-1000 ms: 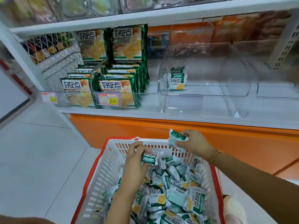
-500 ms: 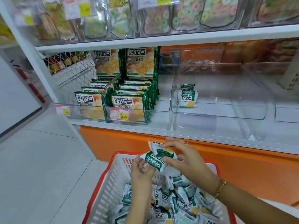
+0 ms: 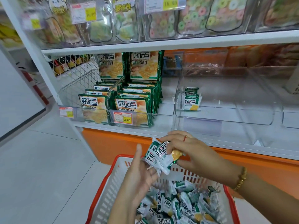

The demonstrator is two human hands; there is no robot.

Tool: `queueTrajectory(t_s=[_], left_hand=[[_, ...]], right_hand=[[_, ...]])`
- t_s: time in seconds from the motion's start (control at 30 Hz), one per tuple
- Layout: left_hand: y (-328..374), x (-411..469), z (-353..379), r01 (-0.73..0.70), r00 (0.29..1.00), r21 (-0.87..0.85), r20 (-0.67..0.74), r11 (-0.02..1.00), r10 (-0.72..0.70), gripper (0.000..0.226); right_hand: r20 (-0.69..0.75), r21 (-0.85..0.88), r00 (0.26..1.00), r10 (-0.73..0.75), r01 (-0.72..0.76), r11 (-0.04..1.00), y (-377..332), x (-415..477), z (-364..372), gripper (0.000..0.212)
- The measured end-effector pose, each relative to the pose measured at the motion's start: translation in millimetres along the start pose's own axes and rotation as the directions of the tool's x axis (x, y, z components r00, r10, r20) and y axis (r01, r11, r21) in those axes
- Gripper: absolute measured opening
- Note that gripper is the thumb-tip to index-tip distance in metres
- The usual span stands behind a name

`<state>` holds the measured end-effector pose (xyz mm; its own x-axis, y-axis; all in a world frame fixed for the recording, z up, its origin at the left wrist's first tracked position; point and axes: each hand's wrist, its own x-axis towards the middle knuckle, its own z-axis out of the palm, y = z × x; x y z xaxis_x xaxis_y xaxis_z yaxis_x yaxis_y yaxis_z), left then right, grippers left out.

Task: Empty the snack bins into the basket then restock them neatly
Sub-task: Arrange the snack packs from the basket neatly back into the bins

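Green-and-white in their wrapping, two small packets (image 3: 159, 156) are gripped together by the right hand (image 3: 186, 152), whose fingers are curled over their upper end while the thumb is set beneath. A thin red band (image 3: 185, 138) is worn on one finger and a bracelet (image 3: 241, 178) of gold beads on the wrist. Just to the left, the left hand (image 3: 139, 173) is held with its palm turned towards the packets, thumb upright and fingers loosely extended; the lower corner of the packets is touched by its fingers, but nothing is grasped by it. Both hands are held above the far end of a basket (image 3: 110, 191), white-walled and red-rimmed, in which many loose packets (image 3: 181, 206) of the same kind are heaped. Beyond the basket, an orange panel (image 3: 113, 143) is seen under a white shelf. On that shelf, right of centre, a clear bin (image 3: 226, 120) is set, and a few packets (image 3: 191, 101) are stood upright at its left side. To the left of it, larger green packs (image 3: 132, 109) are ranged in rows in two further clear bins, with a price tag (image 3: 123, 118) fixed on the front of one. A wire mesh divider (image 3: 76, 70) is placed at the far left. On the upper shelf, clear bags of coloured ring sweets (image 3: 186, 21) are lined up, somewhat blurred.
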<state>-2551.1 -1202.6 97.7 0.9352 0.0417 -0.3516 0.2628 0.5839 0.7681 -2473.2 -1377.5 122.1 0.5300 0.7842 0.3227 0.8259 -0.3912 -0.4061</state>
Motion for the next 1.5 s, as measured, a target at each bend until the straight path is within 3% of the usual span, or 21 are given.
queueTrajectory(t_s=[0.07, 0.17, 0.2, 0.23, 0.3, 0.43, 0.53, 0.6, 0.73, 0.83, 0.9, 0.97, 1.07, 1.17, 1.3, 1.43, 1.5], left_hand=[[7, -3, -2, -0.001, 0.999, 0.201, 0.037, 0.979, -0.006, 0.069], [11, -5, 7, -0.033, 0.997, 0.422, 0.073, 0.906, 0.002, 0.089], [12, -6, 12, -0.06, 0.995, 0.432, 0.094, 0.9, 0.022, 0.076], [14, -5, 15, -0.082, 0.993, 0.414, 0.108, 0.906, 0.041, 0.05], [21, -4, 24, -0.094, 0.99, 0.393, 0.131, 0.915, 0.046, 0.021], [46, 4, 43, -0.155, 0.975, 0.475, 0.216, 0.866, 0.056, 0.046], [67, 14, 72, -0.283, 0.944, 0.553, 0.305, 0.784, 0.125, 0.034], [82, 24, 93, -0.386, 0.913, 0.61, 0.362, 0.692, 0.19, 0.028], [105, 51, 128, -0.53, 0.848, 0.688, 0.432, 0.495, 0.308, 0.025], [110, 78, 140, -0.549, 0.802, 0.786, 0.402, 0.283, 0.442, 0.049], [106, 98, 139, -0.457, 0.79, 0.86, 0.273, 0.229, 0.549, 0.066], [95, 112, 131, -0.394, 0.792, 0.89, 0.203, 0.229, 0.576, 0.066], [73, 119, 115, -0.417, 0.792, 0.885, 0.242, 0.207, 0.561, 0.056], [65, 120, 100, -0.46, 0.769, 0.862, 0.266, 0.213, 0.581, 0.046], [62, 123, 89, -0.486, 0.777, 0.832, 0.27, 0.269, 0.569, 0.046], [60, 124, 88, -0.503, 0.781, 0.806, 0.271, 0.31, 0.563, 0.046], [59, 124, 87, -0.511, 0.774, 0.804, 0.277, 0.305, 0.569, 0.046]], right_hand=[[0.007, -0.077, 0.997, -0.072, 0.072, 0.994, 0, 3, -8, 0.038], [-0.017, -0.066, 0.991, -0.13, 0.128, 0.99, -6, 7, -20, 0.033], [-0.013, -0.045, 0.991, -0.134, 0.133, 0.99, -9, 7, -25, 0.033], [0.005, -0.005, 0.993, -0.119, 0.119, 0.993, -12, 8, -32, 0.036], [0.054, 0.109, 0.998, -0.036, 0.03, 0.994, -19, 11, -50, 0.054], [0.236, 0.274, 0.947, 0.219, -0.281, 0.92, -9, 25, -97, 0.081], [0.348, 0.247, 0.893, 0.285, -0.381, 0.891, 7, 40, -129, 0.097], [0.34, 0.226, 0.898, 0.279, -0.366, 0.903, 8, 49, -151, 0.087], [0.265, 0.188, 0.929, 0.26, -0.314, 0.931, 15, 64, -186, 0.042], [0.185, 0.2, 0.907, 0.379, -0.412, 0.889, 53, 79, -193, 0.026], [0.173, 0.203, 0.858, 0.483, -0.511, 0.835, 81, 88, -182, 0.022], [0.184, 0.176, 0.782, 0.595, -0.622, 0.763, 106, 94, -160, 0.022], [0.209, 0.223, 0.693, 0.691, -0.721, 0.656, 133, 95, -122, 0.038], [0.15, 0.152, 0.679, 0.718, -0.734, 0.662, 151, 96, -99, 0.065], [0.151, 0.059, 0.693, 0.705, -0.718, 0.694, 160, 97, -85, 0.066], [0.1, -0.11, 0.611, 0.785, -0.778, 0.619, 159, 95, -79, 0.076], [0.059, -0.11, 0.565, 0.823, -0.816, 0.568, 159, 98, -76, 0.083]])
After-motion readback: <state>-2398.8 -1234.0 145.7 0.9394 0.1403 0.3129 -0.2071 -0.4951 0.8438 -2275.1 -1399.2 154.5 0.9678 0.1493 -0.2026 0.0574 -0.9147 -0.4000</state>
